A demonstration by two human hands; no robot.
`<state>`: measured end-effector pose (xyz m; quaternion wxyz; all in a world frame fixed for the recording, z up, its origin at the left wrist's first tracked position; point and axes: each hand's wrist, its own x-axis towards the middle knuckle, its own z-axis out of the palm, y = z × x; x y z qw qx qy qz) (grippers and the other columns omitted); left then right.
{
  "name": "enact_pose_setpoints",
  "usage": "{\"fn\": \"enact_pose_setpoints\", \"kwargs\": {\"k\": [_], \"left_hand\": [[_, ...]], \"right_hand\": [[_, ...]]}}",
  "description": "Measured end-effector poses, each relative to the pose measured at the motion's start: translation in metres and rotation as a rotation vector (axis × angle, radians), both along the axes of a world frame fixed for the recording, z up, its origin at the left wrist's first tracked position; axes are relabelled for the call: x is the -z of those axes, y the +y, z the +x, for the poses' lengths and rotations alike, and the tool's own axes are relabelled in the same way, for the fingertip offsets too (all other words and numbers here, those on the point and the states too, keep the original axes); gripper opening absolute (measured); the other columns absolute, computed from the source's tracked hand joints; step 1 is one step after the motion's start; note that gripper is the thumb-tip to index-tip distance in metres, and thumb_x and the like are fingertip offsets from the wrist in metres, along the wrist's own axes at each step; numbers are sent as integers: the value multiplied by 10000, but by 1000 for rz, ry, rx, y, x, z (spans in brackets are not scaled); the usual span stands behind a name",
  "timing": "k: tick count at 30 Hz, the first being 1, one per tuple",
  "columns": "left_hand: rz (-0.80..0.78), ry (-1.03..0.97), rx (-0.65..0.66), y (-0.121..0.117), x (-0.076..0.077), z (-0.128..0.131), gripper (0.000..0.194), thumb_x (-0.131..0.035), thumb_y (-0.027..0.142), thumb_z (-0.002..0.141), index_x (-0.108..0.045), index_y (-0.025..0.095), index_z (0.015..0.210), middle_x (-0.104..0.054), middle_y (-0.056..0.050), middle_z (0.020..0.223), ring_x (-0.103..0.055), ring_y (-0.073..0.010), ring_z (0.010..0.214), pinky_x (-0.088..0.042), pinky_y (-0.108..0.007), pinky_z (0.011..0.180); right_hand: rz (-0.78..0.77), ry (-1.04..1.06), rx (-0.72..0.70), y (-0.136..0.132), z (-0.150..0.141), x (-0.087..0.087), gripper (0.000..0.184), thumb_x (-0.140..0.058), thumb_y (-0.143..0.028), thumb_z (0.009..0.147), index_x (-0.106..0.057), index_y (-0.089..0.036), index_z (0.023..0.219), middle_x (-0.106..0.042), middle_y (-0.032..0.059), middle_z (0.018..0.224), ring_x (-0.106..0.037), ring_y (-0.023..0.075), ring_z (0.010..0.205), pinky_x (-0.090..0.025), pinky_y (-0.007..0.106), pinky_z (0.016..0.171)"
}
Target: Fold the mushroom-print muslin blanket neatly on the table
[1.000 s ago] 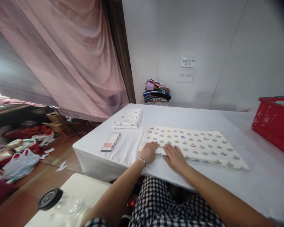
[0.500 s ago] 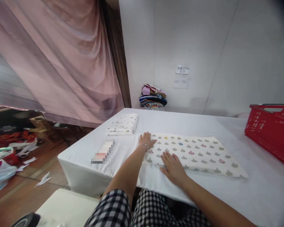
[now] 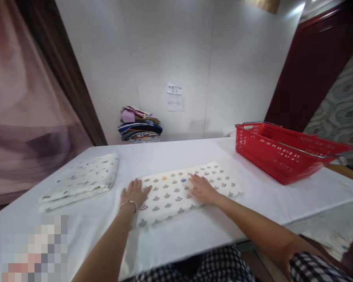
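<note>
A folded white cloth [image 3: 167, 205] printed with grey, red, blue and yellow shapes lies flat on the table in front of me. On its left end rests my left hand [image 3: 135, 193], fingers spread, a bracelet at the wrist. My right hand [image 3: 204, 189] lies flat over the cloth's middle to right part, its fingers apart. Neither hand grips anything. Farther left sits a second folded white cloth [image 3: 85, 176] with small dark prints, apart from my hands.
A red plastic basket [image 3: 261, 150] stands at the right of the white-covered table [image 3: 176, 152]. Beyond the table's far edge is a stack of folded fabrics [image 3: 139, 127] against the wall. Paper signs [image 3: 174, 102] hang above. A pixelated patch covers the lower left.
The view has turned right, bringing the whole basket into sight. My right hand has slid from the cloth's near edge toward its middle and right; my left hand stays at the left end.
</note>
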<state>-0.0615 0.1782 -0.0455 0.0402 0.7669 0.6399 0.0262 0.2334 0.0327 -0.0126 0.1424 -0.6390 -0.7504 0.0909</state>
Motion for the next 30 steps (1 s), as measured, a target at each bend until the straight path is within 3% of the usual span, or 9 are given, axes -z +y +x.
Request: {"fn": "enact_pose_setpoints", "kwargs": {"k": [4,7,12,16,22,26,30], "left_hand": [[-16,23,-10,-1,-3,1,817,-185,647,802,-239,132,1434,-116,-60,1529,-76,-250,1401,-137,-502,1108],[-18,33,-22,-1,-3,1,816,-167,641,806,-222,128,1439,-97,-51,1531,-63,-245,1402,-130,-499,1110],[-16,34,-26,1,-2,1,791,-188,615,817,-222,126,1439,-101,-41,1532,-65,-237,1402,-137,-493,1110],[0,31,-31,4,0,0,775,-213,596,820,-247,121,1431,-129,-53,1527,-81,-241,1401,-155,-494,1105],[48,0,-19,15,15,-6,787,-246,616,806,-287,123,1418,-171,-82,1518,-116,-271,1393,-204,-511,1081],[52,-6,-24,16,17,-7,789,-237,633,802,-290,141,1418,-178,-71,1519,-116,-257,1394,-200,-499,1086],[56,-9,-27,14,16,-6,785,-229,636,805,-303,143,1412,-186,-70,1517,-123,-256,1393,-206,-493,1085]], "right_hand": [[-77,-154,315,7,86,9,526,-378,-385,897,-379,-158,1372,-262,134,1479,-172,262,1373,-191,481,1062],[-147,-163,410,4,120,25,526,-317,-411,915,-343,-183,1388,-237,108,1493,-158,231,1377,-171,477,1063],[-95,-116,433,13,122,36,510,-347,-446,900,-405,-213,1349,-290,79,1475,-184,223,1367,-106,466,1081],[66,-54,555,38,131,29,400,-345,-339,920,-504,-211,1263,-436,71,1387,-326,192,1302,-231,343,1052],[88,0,740,77,154,23,352,-422,-321,888,-598,-159,1146,-608,105,1171,-538,209,1087,-383,281,886],[72,29,789,92,155,28,274,-478,-330,839,-673,-175,954,-665,97,1026,-592,212,965,-411,268,774],[40,73,834,97,159,35,268,-460,-339,839,-678,-192,887,-685,75,959,-611,199,915,-412,251,710]]}}
